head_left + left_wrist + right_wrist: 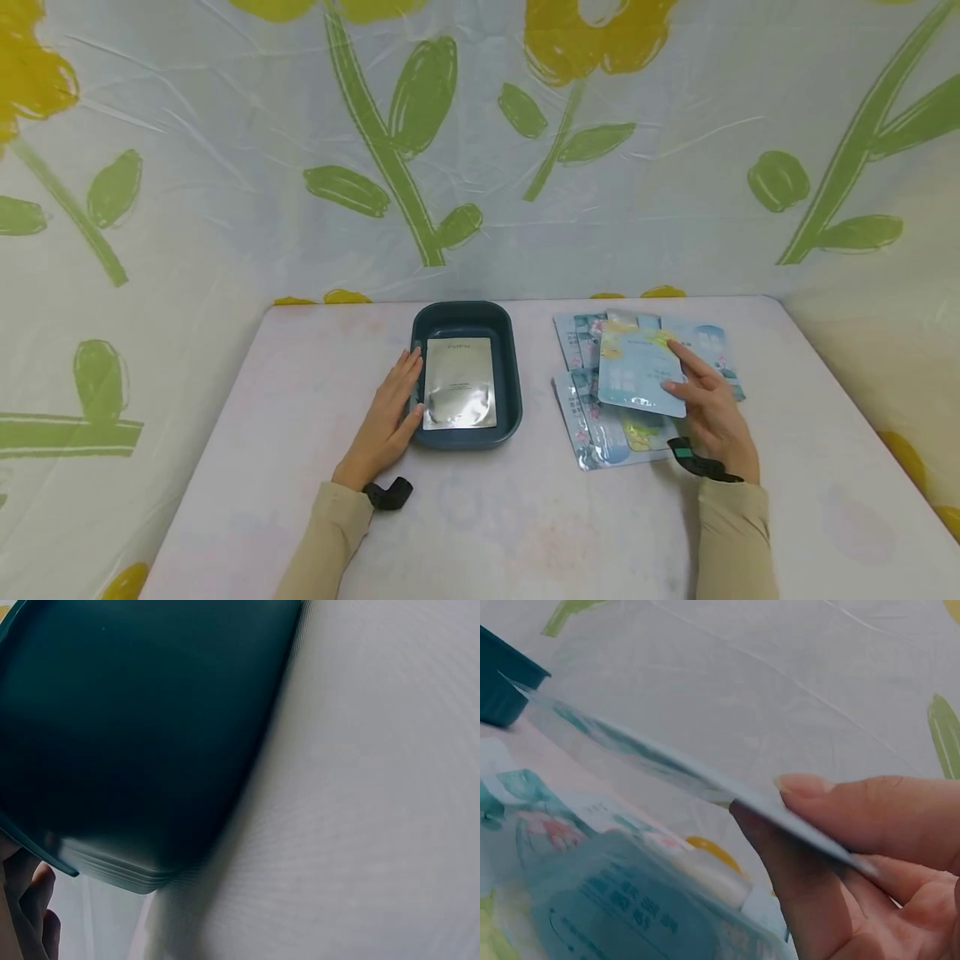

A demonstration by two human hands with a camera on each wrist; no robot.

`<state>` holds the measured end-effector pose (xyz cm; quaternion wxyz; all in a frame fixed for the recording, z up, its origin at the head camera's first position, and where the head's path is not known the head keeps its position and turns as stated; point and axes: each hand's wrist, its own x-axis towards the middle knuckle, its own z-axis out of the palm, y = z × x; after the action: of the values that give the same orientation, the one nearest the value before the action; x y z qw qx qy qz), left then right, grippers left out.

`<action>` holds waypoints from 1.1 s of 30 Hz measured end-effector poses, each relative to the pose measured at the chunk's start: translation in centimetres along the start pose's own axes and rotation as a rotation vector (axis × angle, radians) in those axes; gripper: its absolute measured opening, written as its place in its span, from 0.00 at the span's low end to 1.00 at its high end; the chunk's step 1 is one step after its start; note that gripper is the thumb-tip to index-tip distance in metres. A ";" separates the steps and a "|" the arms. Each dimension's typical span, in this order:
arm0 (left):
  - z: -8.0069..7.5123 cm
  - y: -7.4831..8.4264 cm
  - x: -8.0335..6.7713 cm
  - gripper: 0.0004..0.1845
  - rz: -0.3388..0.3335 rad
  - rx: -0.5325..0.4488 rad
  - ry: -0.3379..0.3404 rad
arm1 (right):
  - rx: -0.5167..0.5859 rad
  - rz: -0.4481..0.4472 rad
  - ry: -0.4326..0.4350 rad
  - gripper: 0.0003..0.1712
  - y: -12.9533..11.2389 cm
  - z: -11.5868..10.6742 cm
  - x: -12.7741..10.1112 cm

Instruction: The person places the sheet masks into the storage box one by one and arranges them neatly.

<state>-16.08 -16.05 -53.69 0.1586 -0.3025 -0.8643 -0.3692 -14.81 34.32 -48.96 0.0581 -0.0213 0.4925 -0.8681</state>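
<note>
Both sleeved forearms enter from the near table (525,533) edge. Right hand (712,412) pinches a flat, glossy blue packet (639,371) by its corner, thumb on top, lifted clear of the loose pile of packets (600,429) beneath. Left hand (386,417), fingers straight, lies against the dark teal plastic tray (512,367), steadying it. Inside, a silver foil packet (459,383) lies flat.
</note>
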 end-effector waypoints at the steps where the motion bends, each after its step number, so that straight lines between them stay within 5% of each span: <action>1: 0.1 -0.1 0.0 0.34 0.002 0.002 0.001 | -0.010 -0.004 -0.004 0.42 0.0 0.1 0.1; 18: -0.3 0.0 -0.1 0.34 -0.014 0.007 -0.005 | -0.010 -0.026 -0.055 0.42 -0.2 4.0 2.0; 33: -0.3 0.2 0.0 0.36 -0.018 0.003 -0.007 | 0.002 -0.017 -0.065 0.42 -1.0 10.3 3.5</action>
<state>-15.93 -16.20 -53.42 0.1526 -0.2958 -0.8682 -0.3680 -17.38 25.64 -42.85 0.0668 -0.0534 0.4893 -0.8679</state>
